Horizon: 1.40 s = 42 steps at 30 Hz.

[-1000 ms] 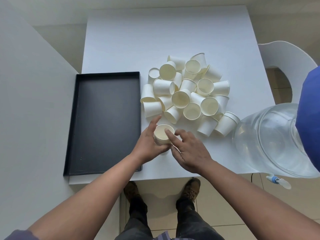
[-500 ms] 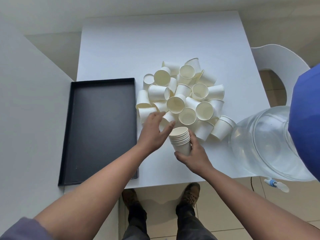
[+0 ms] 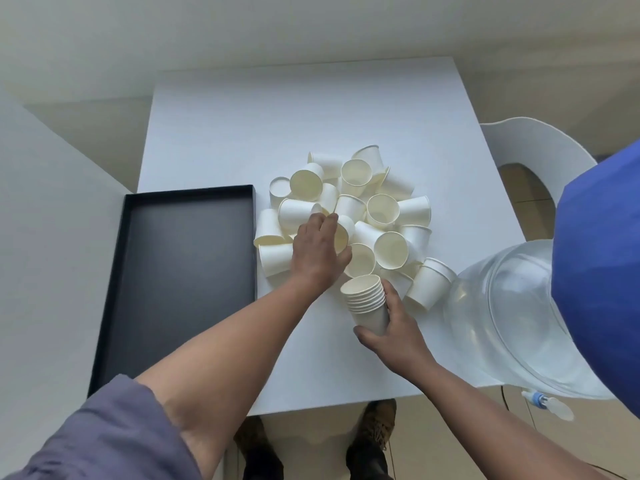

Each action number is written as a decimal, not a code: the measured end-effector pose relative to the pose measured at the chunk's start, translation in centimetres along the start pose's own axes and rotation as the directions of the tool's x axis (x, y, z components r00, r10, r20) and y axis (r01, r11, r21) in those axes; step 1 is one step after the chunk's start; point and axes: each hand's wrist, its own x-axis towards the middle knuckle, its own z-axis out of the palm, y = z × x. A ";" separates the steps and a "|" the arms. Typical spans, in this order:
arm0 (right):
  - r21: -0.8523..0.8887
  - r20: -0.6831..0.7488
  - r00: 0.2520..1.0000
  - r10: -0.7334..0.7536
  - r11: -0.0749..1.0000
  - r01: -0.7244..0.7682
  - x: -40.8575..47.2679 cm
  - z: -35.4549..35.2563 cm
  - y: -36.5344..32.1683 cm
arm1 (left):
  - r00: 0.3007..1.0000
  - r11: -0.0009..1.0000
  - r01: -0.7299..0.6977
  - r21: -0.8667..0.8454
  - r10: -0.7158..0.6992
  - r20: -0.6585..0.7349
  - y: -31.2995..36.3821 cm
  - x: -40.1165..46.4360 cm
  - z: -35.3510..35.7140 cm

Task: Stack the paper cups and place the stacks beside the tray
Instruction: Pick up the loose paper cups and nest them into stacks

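At twelve o'clock from our left hand [image 3: 318, 252], fingers curling onto a loose cup [image 3: 341, 233]; our right hand [image 3: 394, 327] grips the upright stack [image 3: 367, 303] at five o'clock.

Your stack [image 3: 367, 301] of nested white cups, upright near the table's front, loose cups [image 3: 349, 209] heaped beyond it, empty black tray [image 3: 180, 271] to their left
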 end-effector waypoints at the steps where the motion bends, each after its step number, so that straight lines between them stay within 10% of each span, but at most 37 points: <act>1: 0.000 -0.002 1.000 -0.005 1.000 0.005 0.1 0.0 0.0 | 1.000 0.999 -0.010 -0.034 0.010 -0.026 0.1 -0.2 -0.2; 8: -0.013 0.005 0.999 -0.039 0.999 0.039 0.3 0.0 -0.6 | 0.956 0.917 -0.176 -0.358 0.072 -0.284 -0.7 -4.3 -3.8; 16: -0.118 0.067 0.986 -0.152 0.980 0.159 0.0 1.1 -2.5 | 0.989 0.824 0.096 -0.559 -0.017 0.145 -3.5 -9.3 -5.0; 31: -0.200 0.162 0.960 -0.227 0.945 0.258 -0.9 3.4 -1.2 | 0.812 0.775 0.382 -0.503 -0.022 0.583 -5.4 -12.9 -4.1; 38: -0.200 0.173 0.939 -0.296 0.923 0.327 -1.6 2.7 -0.2 | 0.802 0.671 0.470 -0.573 -0.055 0.594 -6.8 -12.7 -3.8; 42: -0.375 -0.093 0.915 -0.393 0.865 0.334 -0.6 1.1 -1.0 | 0.838 0.622 0.498 -0.604 -0.165 0.521 -7.6 -12.9 -3.4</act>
